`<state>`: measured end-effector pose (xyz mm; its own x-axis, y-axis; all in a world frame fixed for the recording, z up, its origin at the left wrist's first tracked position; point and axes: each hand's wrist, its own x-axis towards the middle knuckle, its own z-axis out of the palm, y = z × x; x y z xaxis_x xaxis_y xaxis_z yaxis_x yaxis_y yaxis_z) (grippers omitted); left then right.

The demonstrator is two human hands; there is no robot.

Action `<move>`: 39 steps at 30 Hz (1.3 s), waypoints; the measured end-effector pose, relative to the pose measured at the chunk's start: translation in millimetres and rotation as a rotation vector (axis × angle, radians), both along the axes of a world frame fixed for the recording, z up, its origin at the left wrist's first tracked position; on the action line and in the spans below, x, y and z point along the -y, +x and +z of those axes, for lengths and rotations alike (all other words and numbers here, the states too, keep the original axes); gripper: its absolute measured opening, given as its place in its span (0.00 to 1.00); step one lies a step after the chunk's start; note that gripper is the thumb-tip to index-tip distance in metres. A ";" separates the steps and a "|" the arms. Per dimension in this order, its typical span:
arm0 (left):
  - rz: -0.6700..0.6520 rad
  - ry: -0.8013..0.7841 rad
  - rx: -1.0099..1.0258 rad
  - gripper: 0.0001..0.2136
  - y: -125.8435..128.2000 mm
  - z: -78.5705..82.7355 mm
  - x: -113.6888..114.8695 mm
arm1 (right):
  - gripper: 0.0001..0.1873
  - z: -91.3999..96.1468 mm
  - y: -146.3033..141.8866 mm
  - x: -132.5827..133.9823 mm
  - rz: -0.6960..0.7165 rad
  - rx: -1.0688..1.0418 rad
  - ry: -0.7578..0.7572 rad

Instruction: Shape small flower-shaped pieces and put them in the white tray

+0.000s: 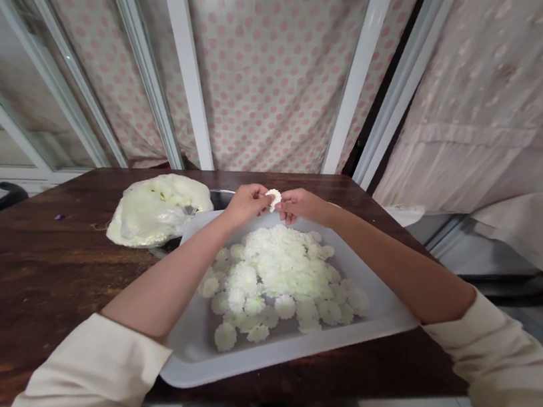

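Observation:
My left hand (246,205) and my right hand (301,205) meet above the far edge of a pale grey plastic tray (293,355). Between their fingertips is a small ruffled white flower piece (274,198). Both hands seem to pinch it, and the fingers hide part of it. Below my forearms, a heap of similar white-green flower pieces (272,277) lies in the tray, piled high in the middle with a single layer around it.
The tray sits on a dark wooden table (34,277). Beyond it are a bulging clear plastic bag (156,209) of pale green-white material and a dark metal bowl rim (223,198). A small purple scrap (59,217) lies on the wood. Polka-dot curtains (262,63) hang behind.

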<state>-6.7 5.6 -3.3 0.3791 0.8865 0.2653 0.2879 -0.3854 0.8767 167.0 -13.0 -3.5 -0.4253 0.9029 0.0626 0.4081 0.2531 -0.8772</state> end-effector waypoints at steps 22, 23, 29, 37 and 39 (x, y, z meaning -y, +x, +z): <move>-0.020 -0.136 0.178 0.08 4.3 0.8 0.7 | 0.11 0.6 0.9 0.3 0.013 -0.042 0.048; -0.004 -0.132 0.196 0.08 4.3 0.3 -0.4 | 0.11 -0.1 1.5 -0.2 0.020 -0.025 0.056; 0.074 -0.114 0.222 0.07 3.0 -1.7 -4.7 | 0.13 -3.9 3.0 -0.5 0.100 -0.001 0.001; 0.013 -0.092 0.178 0.07 2.9 3.0 1.8 | 0.18 3.9 -0.5 7.8 0.027 0.064 -0.007; 0.000 -0.102 0.170 0.07 2.9 2.9 1.6 | 0.21 3.5 -0.5 6.8 0.010 0.096 0.008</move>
<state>-3.9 4.0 -0.4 0.3368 0.9119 0.2347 0.1322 -0.2926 0.9471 166.4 -19.8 0.0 -0.4384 0.8983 0.0288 0.4875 0.2646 -0.8320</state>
